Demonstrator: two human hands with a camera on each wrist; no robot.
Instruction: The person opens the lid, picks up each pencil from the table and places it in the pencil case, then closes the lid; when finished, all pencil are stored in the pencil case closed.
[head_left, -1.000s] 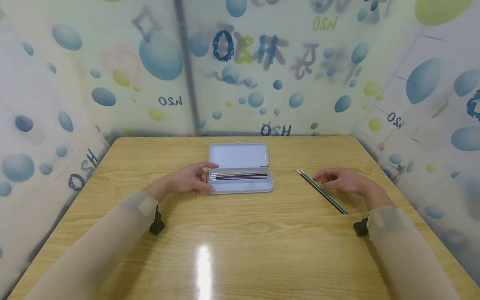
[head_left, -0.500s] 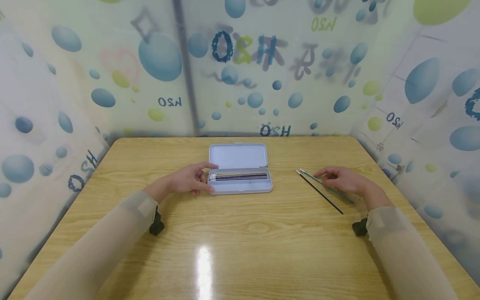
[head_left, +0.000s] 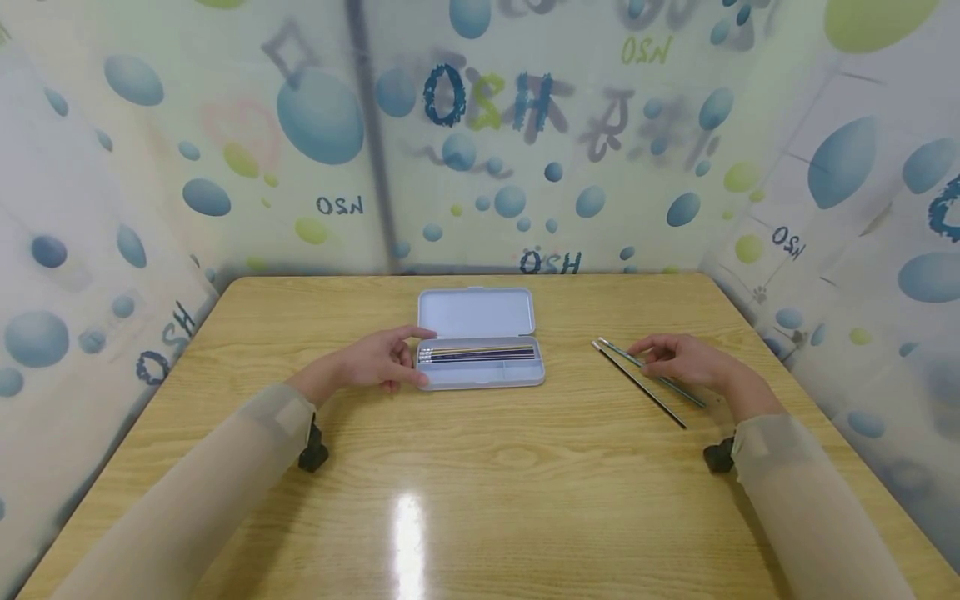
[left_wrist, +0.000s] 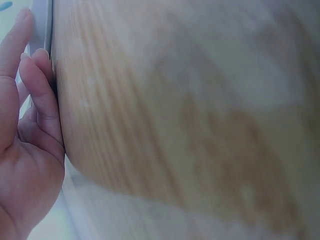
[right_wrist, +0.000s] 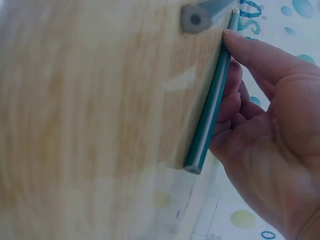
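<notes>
A pale blue pencil case (head_left: pixel 468 385) lies with its lid (head_left: pixel 476 312) folded back, and several pencils (head_left: pixel 480 354) rest side by side in its long compartment. My left hand (head_left: pixel 375 358) holds the case's left end, index finger at the hinge side and thumb at the front corner. To the right, my right hand (head_left: pixel 686 362) pinches a green pencil (right_wrist: pixel 210 110) between thumb and fingers, close to the tabletop. A dark pencil (head_left: pixel 641 386) lies just left of it, slanted, its unsharpened end (right_wrist: pixel 196 19) showing in the right wrist view.
The wooden table (head_left: pixel 510 500) meets a patterned back wall (head_left: pixel 480 200) behind the case, with side walls left and right. Small front compartments of the case lie in front of the pencils. A dark wrist camera (head_left: pixel 313 450) sits under the left wrist.
The two loose pencils lay together a second ago. The green one has been drawn right, away from the dark one, by my right hand. My left hand stays on the case.
</notes>
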